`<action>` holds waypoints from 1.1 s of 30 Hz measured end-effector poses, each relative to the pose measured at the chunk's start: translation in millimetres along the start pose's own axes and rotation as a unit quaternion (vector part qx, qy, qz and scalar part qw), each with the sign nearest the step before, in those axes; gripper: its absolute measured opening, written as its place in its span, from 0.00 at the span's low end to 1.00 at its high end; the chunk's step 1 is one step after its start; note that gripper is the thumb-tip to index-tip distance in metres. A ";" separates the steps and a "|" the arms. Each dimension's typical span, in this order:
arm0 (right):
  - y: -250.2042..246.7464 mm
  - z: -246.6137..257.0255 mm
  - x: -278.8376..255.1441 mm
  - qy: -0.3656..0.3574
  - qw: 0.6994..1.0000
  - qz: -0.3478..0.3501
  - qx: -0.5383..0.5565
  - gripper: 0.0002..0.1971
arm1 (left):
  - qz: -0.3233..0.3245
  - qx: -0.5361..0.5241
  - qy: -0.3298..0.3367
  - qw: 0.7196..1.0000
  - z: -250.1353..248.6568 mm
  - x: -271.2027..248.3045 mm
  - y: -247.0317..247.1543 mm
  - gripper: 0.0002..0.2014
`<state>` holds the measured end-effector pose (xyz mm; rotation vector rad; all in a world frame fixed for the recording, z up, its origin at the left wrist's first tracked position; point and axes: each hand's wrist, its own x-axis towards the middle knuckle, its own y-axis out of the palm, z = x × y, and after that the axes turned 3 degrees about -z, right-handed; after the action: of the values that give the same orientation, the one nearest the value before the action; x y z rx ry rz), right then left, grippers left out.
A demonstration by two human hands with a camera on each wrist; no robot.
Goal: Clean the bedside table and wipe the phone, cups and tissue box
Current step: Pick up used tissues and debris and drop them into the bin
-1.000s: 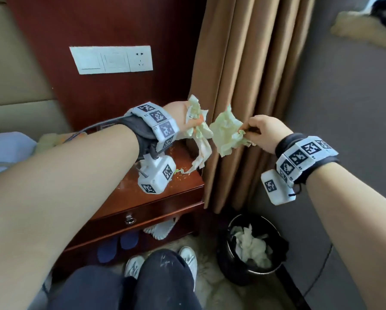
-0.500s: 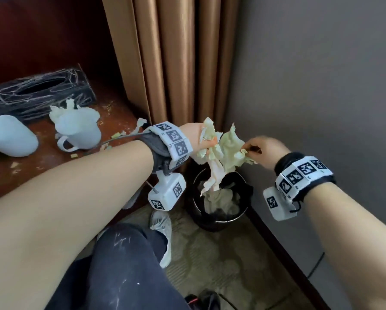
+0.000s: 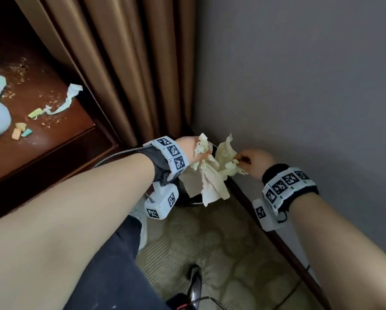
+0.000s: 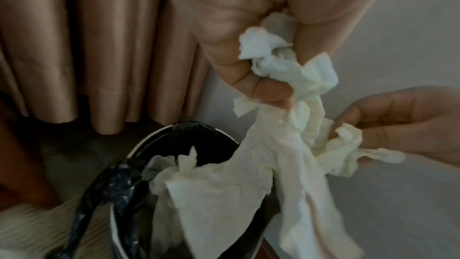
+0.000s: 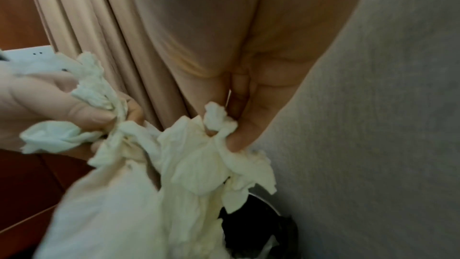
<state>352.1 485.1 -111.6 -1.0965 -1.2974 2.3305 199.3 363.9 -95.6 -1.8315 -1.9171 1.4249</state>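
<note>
Two hands meet over the bin, each clenched on crumpled paper: the left hand (image 3: 188, 147) has thumb and fingers pinched round a wad of used tissue (image 3: 212, 175) whose loose tail hangs down toward the bin's mouth, and the right hand (image 3: 253, 161) nips a second bunch between thumb and fingertips (image 5: 234, 142), right against the first. Whether the two bunches are one torn sheet or separate pieces I cannot tell. Pale, yellowish-white and heavily creased, the paper has ragged, torn edges. It looks feather-light, limp and easily ripped, so it should drop rather than need placing; a grip on the bunched core seems safer than on the trailing flap, which would likely tear or flutter wide of the rim. Directly beneath the hands sits the waste bin (image 4: 189, 125), lined with a black bag and already holding more white paper. Behind the bin hangs a tan curtain (image 3: 111, 63), and to the bin's right stands a grey wall (image 3: 299, 86). Up and to the left of the bin is the bedside table (image 3: 59, 139), its dark wood strewn with crumbs, a twisted paper strip (image 3: 64, 101) and small coloured scraps (image 3: 21, 130), so most of the cleaning appears undone.
</note>
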 end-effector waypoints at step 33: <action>46.4 43.8 48.2 0.003 0.996 -0.010 0.094 0.20 | -0.008 -0.100 -0.034 0.994 79.3 8.3 11.3 0.36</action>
<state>293.8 457.7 -159.0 -1.0251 -1.0563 2.3763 153.1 327.5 -150.5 -1.8665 -2.1744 1.3499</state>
